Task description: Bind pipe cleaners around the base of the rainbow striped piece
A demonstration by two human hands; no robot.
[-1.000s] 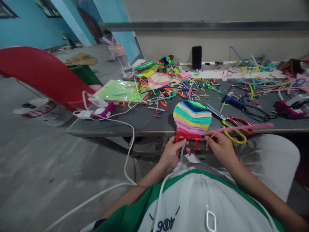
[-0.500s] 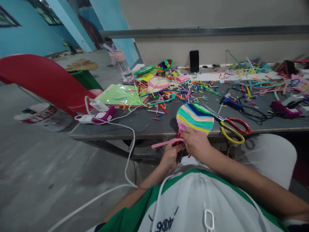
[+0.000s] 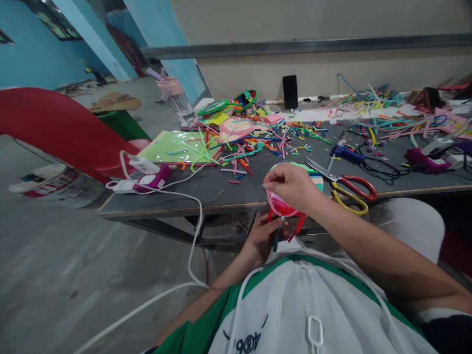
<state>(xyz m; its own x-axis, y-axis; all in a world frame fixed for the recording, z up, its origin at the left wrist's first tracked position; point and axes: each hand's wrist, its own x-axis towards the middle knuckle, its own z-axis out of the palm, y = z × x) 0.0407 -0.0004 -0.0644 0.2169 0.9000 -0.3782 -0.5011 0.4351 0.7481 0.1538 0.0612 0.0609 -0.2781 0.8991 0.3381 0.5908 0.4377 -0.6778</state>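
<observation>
A round, striped pipe-cleaner piece (image 3: 316,178) rests at the table's front edge, mostly hidden behind my right hand. My right hand (image 3: 291,186) lies across its left side, fingers pinched on a pink pipe cleaner (image 3: 277,206) that curves along the piece's lower rim. Below the table edge my left hand (image 3: 263,237) grips the bottom of the piece, where red ends (image 3: 297,226) and a teal pipe-cleaner end (image 3: 276,239) hang down.
Scissors with red and yellow handles (image 3: 350,191) lie just right of the piece. A blue glue gun (image 3: 345,153), a purple glue gun (image 3: 424,160), scattered pipe-cleaner scraps (image 3: 254,142), a green sheet (image 3: 173,146), a white charger and cable (image 3: 142,164) cover the grey table (image 3: 221,189). A red chair (image 3: 62,128) stands left.
My right hand has swept the pink pipe cleaner from the right across to the left and up over the striped piece, bending it around the lower rim. The left hand stays at the bottom.
</observation>
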